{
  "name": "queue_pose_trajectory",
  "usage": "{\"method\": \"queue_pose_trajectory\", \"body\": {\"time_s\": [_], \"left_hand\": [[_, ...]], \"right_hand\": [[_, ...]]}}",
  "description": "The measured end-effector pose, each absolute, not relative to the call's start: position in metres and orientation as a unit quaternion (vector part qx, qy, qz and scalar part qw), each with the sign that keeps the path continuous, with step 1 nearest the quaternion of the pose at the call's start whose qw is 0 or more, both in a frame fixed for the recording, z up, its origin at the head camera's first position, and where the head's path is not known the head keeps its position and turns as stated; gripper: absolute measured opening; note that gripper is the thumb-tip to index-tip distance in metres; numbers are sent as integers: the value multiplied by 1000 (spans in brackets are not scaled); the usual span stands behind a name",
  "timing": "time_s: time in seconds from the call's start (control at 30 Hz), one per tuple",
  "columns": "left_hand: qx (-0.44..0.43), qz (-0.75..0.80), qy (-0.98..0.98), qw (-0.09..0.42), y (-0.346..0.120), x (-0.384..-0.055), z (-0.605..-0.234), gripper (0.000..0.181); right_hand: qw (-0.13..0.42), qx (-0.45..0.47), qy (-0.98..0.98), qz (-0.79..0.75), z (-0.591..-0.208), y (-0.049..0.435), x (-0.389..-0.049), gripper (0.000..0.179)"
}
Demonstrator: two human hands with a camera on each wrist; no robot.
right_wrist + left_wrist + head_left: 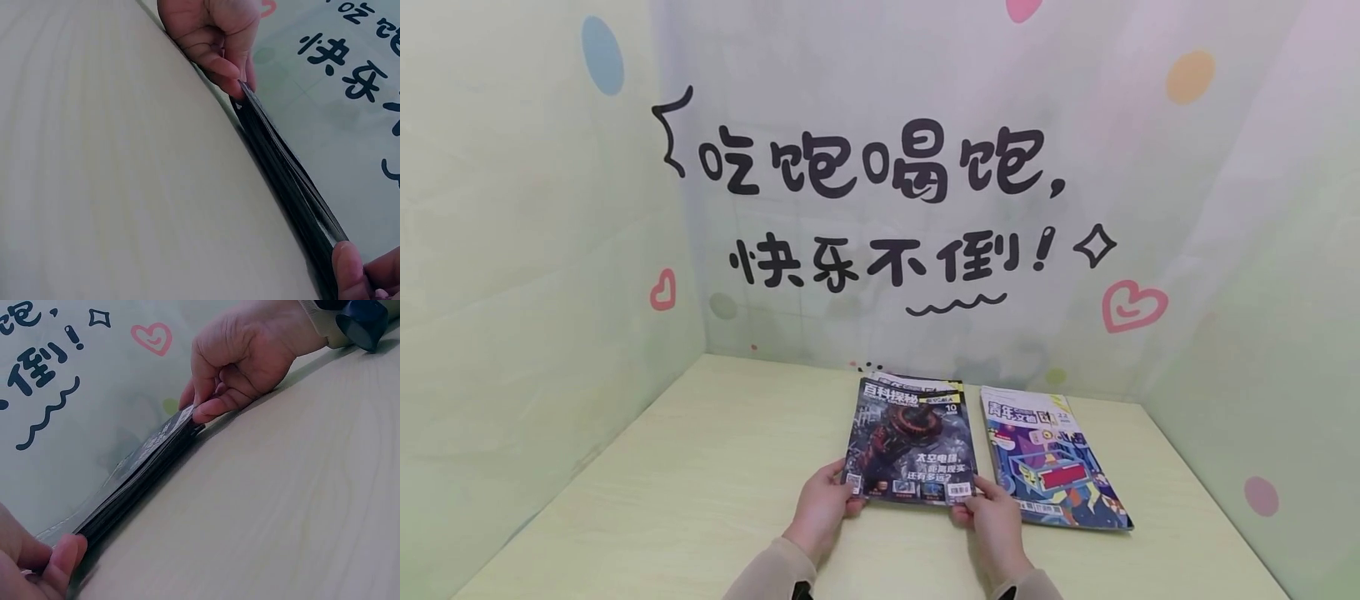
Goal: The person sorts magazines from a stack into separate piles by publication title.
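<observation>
A magazine with a dark cover and white lettering (917, 446) lies in front of me over at least one other magazine (956, 386), whose top edge peeks out at the far side. My left hand (824, 506) pinches its near left corner between thumb and fingers. At the near right corner my right hand (996, 523) grips in the same way. Both wrist views show the near edge of the dark magazine (153, 456) slightly raised, with dark layers beneath it.
To the right lies a purple, colourful magazine (1052, 471), beside my right hand. The pale wooden tabletop (677, 467) reaches a printed back wall (820, 325) with black lettering, and light side walls stand at left and right.
</observation>
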State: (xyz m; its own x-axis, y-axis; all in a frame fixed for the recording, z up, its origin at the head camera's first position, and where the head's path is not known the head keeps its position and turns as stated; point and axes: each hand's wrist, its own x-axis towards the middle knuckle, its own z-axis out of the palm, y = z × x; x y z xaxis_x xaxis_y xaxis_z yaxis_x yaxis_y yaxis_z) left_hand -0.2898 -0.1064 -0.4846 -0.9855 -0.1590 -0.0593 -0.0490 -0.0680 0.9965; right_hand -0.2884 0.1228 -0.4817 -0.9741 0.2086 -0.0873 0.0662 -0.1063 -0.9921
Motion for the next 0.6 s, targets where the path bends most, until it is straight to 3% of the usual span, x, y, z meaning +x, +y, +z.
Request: {"method": "queue_pose_trajectory", "body": {"time_s": [0.27,0.6], "left_hand": [[93,-729,-676,62,-121,-295,-479,51],[119,-721,-678,84,-174,-302,-465,54]], "right_hand": [[66,-63,-662,744,-477,104,-290,50],[22,-17,-683,730,-463,58,-304,51]]}}
